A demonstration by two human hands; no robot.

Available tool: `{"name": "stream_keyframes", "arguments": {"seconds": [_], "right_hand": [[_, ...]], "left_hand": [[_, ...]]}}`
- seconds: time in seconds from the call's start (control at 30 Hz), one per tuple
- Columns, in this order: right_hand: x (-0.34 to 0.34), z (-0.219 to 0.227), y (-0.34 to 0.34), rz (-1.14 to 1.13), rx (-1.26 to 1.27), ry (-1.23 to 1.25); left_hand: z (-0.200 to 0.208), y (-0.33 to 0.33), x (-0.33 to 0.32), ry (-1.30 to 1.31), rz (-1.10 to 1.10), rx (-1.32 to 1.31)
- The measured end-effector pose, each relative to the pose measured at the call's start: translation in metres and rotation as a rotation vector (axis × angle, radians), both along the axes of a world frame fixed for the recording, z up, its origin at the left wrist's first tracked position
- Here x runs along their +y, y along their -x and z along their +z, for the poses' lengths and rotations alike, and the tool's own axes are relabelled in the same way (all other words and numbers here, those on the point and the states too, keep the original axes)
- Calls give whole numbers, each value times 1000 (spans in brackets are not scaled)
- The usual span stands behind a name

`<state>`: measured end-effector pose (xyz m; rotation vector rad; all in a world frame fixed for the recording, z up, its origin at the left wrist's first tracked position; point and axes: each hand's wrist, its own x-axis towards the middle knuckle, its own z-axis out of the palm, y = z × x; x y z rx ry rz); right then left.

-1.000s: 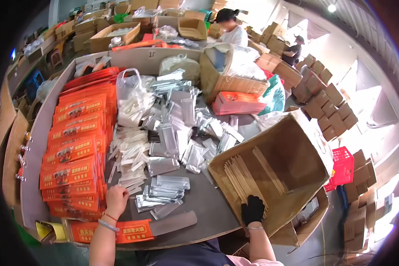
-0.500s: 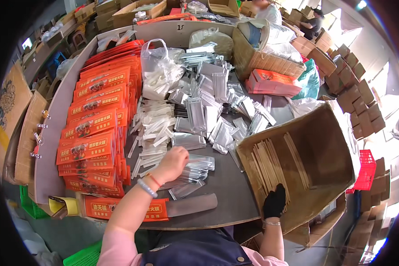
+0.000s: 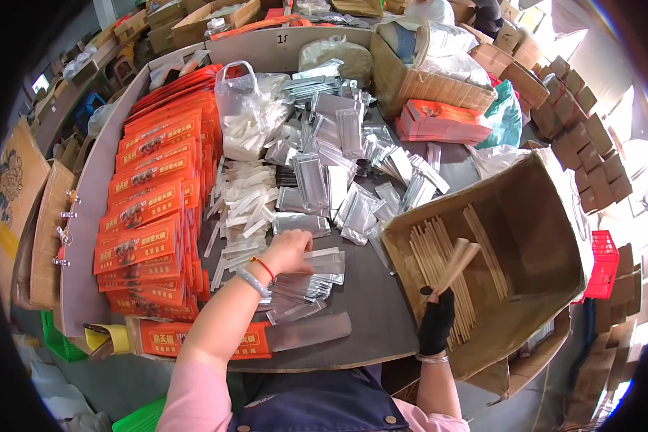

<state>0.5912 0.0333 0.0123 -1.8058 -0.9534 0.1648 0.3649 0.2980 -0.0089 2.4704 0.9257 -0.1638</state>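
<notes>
My right hand (image 3: 439, 320), in a black glove, is closed around wooden chopsticks (image 3: 455, 268) that point up over the cardboard box. Inside the tilted cardboard box (image 3: 543, 241), more wooden chopsticks (image 3: 439, 277) lie in rows. My left hand (image 3: 289, 252) is bare, its fingers curled and pressed on a flat silver packet (image 3: 328, 263) atop a small pile; the fingertips are partly hidden. Beside that wrist lie white paper-wrapped strips (image 3: 248, 209). Near the table's front edge, a printed orange sleeve (image 3: 248, 341) has a clear, greyish film sleeve (image 3: 313, 332) sticking out of its right end.
Stacked orange sleeves (image 3: 140, 241) fill the table's left side. Loose silver packets (image 3: 313, 180) spread over the middle. A plastic bag (image 3: 241, 101), a filled carton (image 3: 432, 86) and an orange bundle (image 3: 443, 122) stand farther back. A raised grey board (image 3: 86, 216) borders the left edge.
My right hand has lifted chopsticks from the rows in the box, where it was reaching before. My left hand has lowered slightly onto the silver packets.
</notes>
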Motion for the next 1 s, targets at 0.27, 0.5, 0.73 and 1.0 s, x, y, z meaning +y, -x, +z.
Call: {"name": "stream_keyframes", "arguments": {"seconds": [0.27, 0.5, 0.73, 1.0], "right_hand": [[12, 8, 15, 532, -26, 243], [2, -6, 21, 850, -353, 630], [41, -45, 79, 1011, -231, 157], [37, -45, 143, 860, 346, 99]], "left_hand": [[32, 57, -94, 470, 188, -421], [33, 128, -160, -119, 377, -346], [32, 110, -172, -167, 197, -283], [25, 97, -161, -146, 121, -292]]}}
